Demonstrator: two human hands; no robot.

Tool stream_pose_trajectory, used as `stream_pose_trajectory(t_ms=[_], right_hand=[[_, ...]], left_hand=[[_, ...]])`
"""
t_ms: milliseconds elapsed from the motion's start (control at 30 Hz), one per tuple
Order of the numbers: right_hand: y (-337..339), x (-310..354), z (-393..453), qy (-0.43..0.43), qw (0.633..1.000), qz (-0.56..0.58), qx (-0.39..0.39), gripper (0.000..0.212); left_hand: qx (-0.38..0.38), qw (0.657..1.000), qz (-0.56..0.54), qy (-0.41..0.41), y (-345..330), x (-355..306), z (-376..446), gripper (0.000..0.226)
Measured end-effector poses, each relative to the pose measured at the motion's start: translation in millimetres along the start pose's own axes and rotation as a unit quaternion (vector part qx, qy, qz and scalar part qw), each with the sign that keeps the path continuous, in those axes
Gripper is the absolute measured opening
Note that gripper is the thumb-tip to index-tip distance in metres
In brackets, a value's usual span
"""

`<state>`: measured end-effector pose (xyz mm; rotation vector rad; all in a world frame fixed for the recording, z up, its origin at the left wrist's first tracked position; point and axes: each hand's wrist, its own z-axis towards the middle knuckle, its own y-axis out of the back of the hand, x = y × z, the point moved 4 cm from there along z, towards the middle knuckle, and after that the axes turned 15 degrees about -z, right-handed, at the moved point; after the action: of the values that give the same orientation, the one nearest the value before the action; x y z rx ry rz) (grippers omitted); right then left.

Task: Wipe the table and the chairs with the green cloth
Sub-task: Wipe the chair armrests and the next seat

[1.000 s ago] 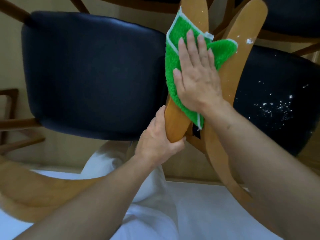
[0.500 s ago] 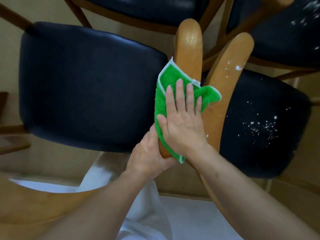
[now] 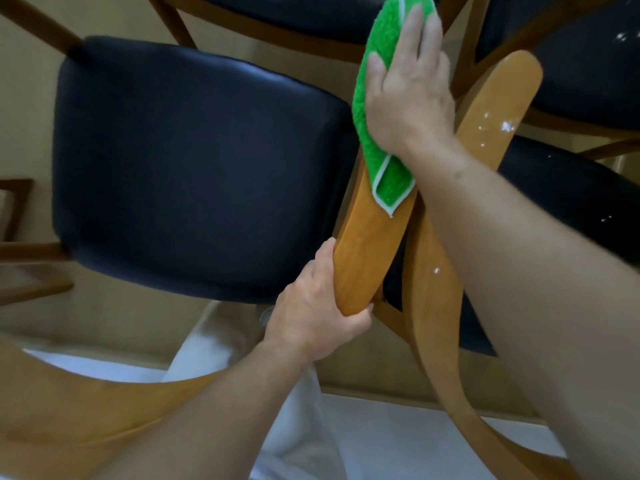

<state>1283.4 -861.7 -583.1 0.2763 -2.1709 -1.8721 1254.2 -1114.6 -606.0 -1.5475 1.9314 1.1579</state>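
Green cloth [image 3: 377, 109] lies pressed flat under the right hand [image 3: 410, 95], fingers straight, high on the armrest [image 3: 367, 244]; the left hand [image 3: 311, 320] grips its near end. White specks [image 3: 498, 126] on the neighbouring armrest could get missed, or smear.

Fluffy green cloth [image 3: 374, 109]; glossy wooden armrest [image 3: 367, 247]; smooth black seat [image 3: 194, 168].

beige floor [image 3: 27, 109], white garment [image 3: 381, 441], perhaps a picture frame [image 3: 14, 209]
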Motion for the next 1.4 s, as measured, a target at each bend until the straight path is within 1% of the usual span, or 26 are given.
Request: stream_pose_trajectory(t_ms=[67, 167, 267, 367, 467, 500, 600, 667, 733, 767, 833, 867, 933, 1000, 1067, 1133, 1200, 1233, 1333, 1400], right_hand=[[-3, 3, -34, -0.007, 0.999, -0.026, 0.031, 0.071], [-10, 6, -96, 0.018, 0.994, -0.071, 0.079, 0.072], [-19, 10, -129, 0.038, 0.99, -0.074, 0.115, 0.074], [-20, 9, -113, 0.053, 0.989, -0.086, 0.11, 0.075], [-13, 2, -64, 0.047, 0.992, -0.091, 0.077, 0.073], [-10, 0, -43, 0.034, 0.995, -0.071, 0.066, 0.073], [-2, -6, 18, -0.004, 0.998, 0.038, 0.044, 0.069], [2, -7, 37, -0.03, 0.997, 0.069, 0.02, 0.06], [2, -4, 30, -0.054, 0.997, 0.06, -0.014, 0.055], [1, 0, 17, -0.063, 0.997, 0.038, -0.026, 0.057], [-4, 9, -20, -0.066, 0.997, -0.04, -0.02, 0.066], [-6, 14, -41, -0.055, 0.996, -0.075, -0.005, 0.069], [-12, 22, -79, -0.016, 0.994, -0.106, 0.022, 0.07], [-18, 27, -105, 0.026, 0.993, -0.106, 0.039, 0.066], [-22, 26, -110, 0.038, 0.994, -0.093, 0.042, 0.064], [-19, 21, -96, 0.043, 0.995, -0.081, 0.036, 0.066], [-13, 12, -68, 0.042, 0.996, -0.067, 0.031, 0.066], [-9, 6, -50, 0.032, 0.998, -0.042, 0.03, 0.066], [-3, -11, -3, -0.015, 0.997, 0.069, 0.032, 0.064], [-3, -14, 7, -0.038, 0.997, 0.067, 0.013, 0.062]], left_hand=[[0.002, 1.0, -0.005, 0.002, 1, 0, 0, 0.104], [0.005, 1.0, -0.023, 0.007, 2, -1, 0, 0.105], [0.013, 0.999, -0.05, 0.015, 3, -3, 1, 0.109], [0.013, 0.999, -0.046, 0.016, 2, -1, 1, 0.108], [0.003, 1.0, -0.016, 0.005, 0, 2, 1, 0.104], [0.001, 1.0, -0.01, 0.003, 0, 2, 1, 0.104], [-0.001, 1.0, -0.006, -0.001, -1, 3, 0, 0.104], [0.002, 1.0, -0.002, -0.006, -1, 2, 0, 0.104], [0.007, 1.0, 0.003, -0.006, -1, 2, 0, 0.103], [0.011, 1.0, 0.002, -0.003, -1, 2, 0, 0.103], [0.017, 1.0, -0.003, 0.001, 0, 1, 0, 0.103], [0.019, 1.0, -0.011, 0.002, 1, 0, 0, 0.103], [0.02, 0.999, -0.036, 0.009, 2, 0, 1, 0.1], [0.019, 0.998, -0.056, 0.015, 2, -1, 2, 0.095], [0.023, 0.998, -0.058, 0.017, 2, -1, 2, 0.093], [0.041, 0.997, -0.056, 0.018, 1, 1, 2, 0.102], [0.073, 0.995, -0.054, 0.039, 1, 2, 2, 0.113], [0.09, 0.993, -0.056, 0.052, 1, 3, 3, 0.115], [0.142, 0.979, -0.12, 0.08, 6, 7, 7, 0.111], [0.182, 0.96, -0.197, 0.075, 17, 12, 12, 0.097]])
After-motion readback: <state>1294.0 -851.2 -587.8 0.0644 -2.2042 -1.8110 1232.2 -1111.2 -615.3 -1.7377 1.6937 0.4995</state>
